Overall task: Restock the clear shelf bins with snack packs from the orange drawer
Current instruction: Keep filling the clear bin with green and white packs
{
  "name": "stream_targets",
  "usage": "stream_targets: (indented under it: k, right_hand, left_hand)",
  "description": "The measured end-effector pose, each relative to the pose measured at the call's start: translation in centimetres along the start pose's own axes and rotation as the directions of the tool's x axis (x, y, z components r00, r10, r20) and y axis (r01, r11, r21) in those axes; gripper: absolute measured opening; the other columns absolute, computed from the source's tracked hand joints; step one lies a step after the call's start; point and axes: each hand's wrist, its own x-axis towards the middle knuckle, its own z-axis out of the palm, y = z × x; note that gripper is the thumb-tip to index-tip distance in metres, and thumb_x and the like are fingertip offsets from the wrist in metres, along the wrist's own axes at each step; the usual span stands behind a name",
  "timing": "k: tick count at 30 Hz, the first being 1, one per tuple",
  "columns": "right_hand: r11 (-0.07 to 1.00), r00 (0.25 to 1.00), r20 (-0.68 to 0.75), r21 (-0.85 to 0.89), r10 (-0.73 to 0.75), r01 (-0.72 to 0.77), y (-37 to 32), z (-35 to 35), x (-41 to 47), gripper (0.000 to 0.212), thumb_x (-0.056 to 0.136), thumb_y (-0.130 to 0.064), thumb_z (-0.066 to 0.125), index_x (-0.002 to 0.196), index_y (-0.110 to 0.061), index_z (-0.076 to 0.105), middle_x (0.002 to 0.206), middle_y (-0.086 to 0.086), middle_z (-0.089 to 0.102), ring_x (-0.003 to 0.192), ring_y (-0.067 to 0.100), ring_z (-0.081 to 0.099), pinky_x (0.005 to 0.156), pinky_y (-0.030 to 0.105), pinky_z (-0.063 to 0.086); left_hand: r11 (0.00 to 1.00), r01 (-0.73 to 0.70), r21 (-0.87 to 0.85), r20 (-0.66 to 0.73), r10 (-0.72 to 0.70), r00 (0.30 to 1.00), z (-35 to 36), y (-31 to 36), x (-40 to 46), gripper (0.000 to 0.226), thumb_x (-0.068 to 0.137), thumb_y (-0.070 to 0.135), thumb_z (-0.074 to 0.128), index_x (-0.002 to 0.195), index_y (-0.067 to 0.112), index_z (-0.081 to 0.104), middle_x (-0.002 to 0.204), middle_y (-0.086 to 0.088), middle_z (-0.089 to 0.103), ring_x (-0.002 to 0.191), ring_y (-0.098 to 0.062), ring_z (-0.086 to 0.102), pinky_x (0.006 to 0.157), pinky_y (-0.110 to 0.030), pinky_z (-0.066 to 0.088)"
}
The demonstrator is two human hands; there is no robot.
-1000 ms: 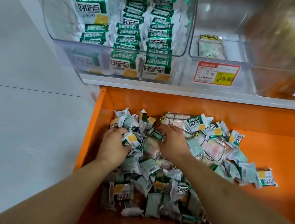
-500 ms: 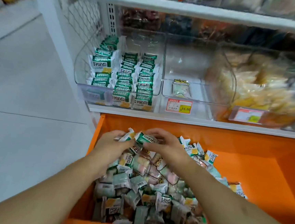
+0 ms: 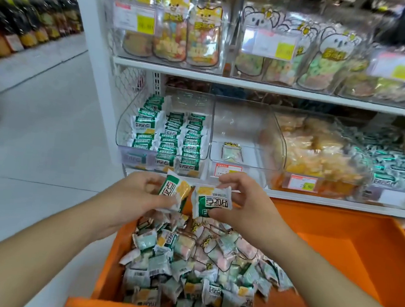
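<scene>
While the left hand (image 3: 135, 196) pinches one green-white snack pack (image 3: 175, 191), the right hand (image 3: 245, 206) pinches another green-white pack (image 3: 210, 200), both at frame centre above the orange drawer (image 3: 334, 253).

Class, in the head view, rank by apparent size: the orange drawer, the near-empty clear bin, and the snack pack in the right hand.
1. Orange drawer
2. Near-empty clear bin
3. Snack pack in the right hand

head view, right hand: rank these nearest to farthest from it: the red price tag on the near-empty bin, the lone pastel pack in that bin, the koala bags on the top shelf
1. The red price tag, just above the right hand, on the bin's front.
2. The lone pastel pack, farther back on the bin floor.
3. The koala bags, high on the top shelf, to the right.
</scene>
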Motion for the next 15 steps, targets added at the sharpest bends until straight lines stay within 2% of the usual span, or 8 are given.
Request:
stream_targets:
  k: [2, 4, 6, 8, 10, 12, 15]
  right_hand:
    - [0.999, 1.0, 0.012, -0.039, -0.027, 0.028, -0.1, 0.0, 0.0, 0.054, 0.077, -0.015, 0.094, 0.112, -0.044, 0.064, 0.121, -0.02, 0.066, 0.11, 0.008, 0.07, 0.088, 0.031, 0.06]
    - [0.999, 0.998, 0.052, -0.02, -0.042, 0.043, -0.5, 0.0, 0.1, 0.047, 0.079, -0.01, 0.091, 0.109, -0.038, 0.067, 0.12, -0.011, 0.071, 0.105, 0.009, 0.073, 0.083, 0.028, 0.059]
    - [0.999, 0.994, 0.098, -0.007, -0.038, 0.039, -0.9, 0.1, 0.5, 0.045, 0.081, -0.006, 0.089, 0.11, -0.034, 0.069, 0.117, -0.006, 0.074, 0.103, 0.013, 0.074, 0.084, 0.036, 0.062]
    - [0.996, 0.99, 0.12, -0.048, -0.071, 0.077, -1.2, 0.3, 1.0, 0.045, 0.081, -0.006, 0.089, 0.113, -0.034, 0.071, 0.123, -0.008, 0.069, 0.109, 0.015, 0.072, 0.091, 0.041, 0.061]
    - [0.988, 0.984, 0.129, -0.081, -0.122, 0.133, -1.3, 0.4, 1.5, 0.046, 0.081, -0.009, 0.089, 0.114, -0.037, 0.073, 0.128, -0.01, 0.06, 0.117, 0.013, 0.067, 0.097, 0.035, 0.058]
    - [0.978, 0.979, 0.136, -0.122, -0.151, 0.168, -1.5, 0.5, 1.7, 0.047, 0.082, -0.012, 0.089, 0.114, -0.043, 0.074, 0.127, -0.013, 0.055, 0.117, 0.007, 0.062, 0.098, 0.026, 0.054]
    - [0.96, 0.979, 0.109, -0.205, -0.172, 0.192, -1.5, 0.7, 2.2, 0.056, 0.085, -0.015, 0.087, 0.122, -0.052, 0.068, 0.126, -0.015, 0.055, 0.114, 0.004, 0.057, 0.096, 0.026, 0.052]
  left_hand:
    - [1.0, 0.004, 0.026, -0.052, -0.003, 0.999, -0.5, 0.1, 0.0, 0.028, 0.091, 0.015, 0.08, 0.117, 0.015, 0.07, 0.097, -0.002, 0.081, 0.069, -0.01, 0.074, 0.059, -0.025, 0.055]
    - [0.999, 0.015, 0.033, -0.095, -0.012, 0.995, -0.8, 0.3, 0.5, 0.026, 0.092, 0.018, 0.079, 0.118, 0.02, 0.073, 0.093, -0.002, 0.081, 0.058, -0.009, 0.066, 0.059, -0.026, 0.051]
    - [1.0, 0.005, 0.023, -0.129, -0.002, 0.992, -0.9, 0.5, 1.0, 0.03, 0.093, 0.02, 0.078, 0.122, 0.026, 0.071, 0.091, -0.002, 0.081, 0.055, -0.009, 0.063, 0.058, -0.029, 0.051]
    - [1.0, 0.009, 0.008, -0.122, -0.008, 0.992, -0.8, 0.9, 1.5, 0.034, 0.095, 0.021, 0.076, 0.127, 0.028, 0.069, 0.094, -0.008, 0.08, 0.061, -0.013, 0.067, 0.06, -0.032, 0.057]
    - [0.998, 0.038, -0.052, -0.068, -0.042, 0.997, -0.4, 1.4, 1.8, 0.028, 0.098, 0.02, 0.072, 0.126, 0.025, 0.071, 0.103, -0.017, 0.078, 0.072, -0.021, 0.073, 0.071, -0.04, 0.064]
    - [0.989, 0.082, -0.124, 0.047, -0.076, 0.996, 0.2, 1.5, 1.9, 0.025, 0.1, 0.022, 0.069, 0.124, 0.018, 0.071, 0.109, -0.02, 0.078, 0.088, -0.033, 0.078, 0.084, -0.05, 0.064]
    - [0.98, 0.126, -0.153, 0.159, -0.102, 0.982, 0.8, 1.3, 2.2, 0.057, 0.087, 0.025, 0.081, 0.138, 0.017, 0.058, 0.112, -0.019, 0.077, 0.099, -0.04, 0.077, 0.086, -0.048, 0.064]
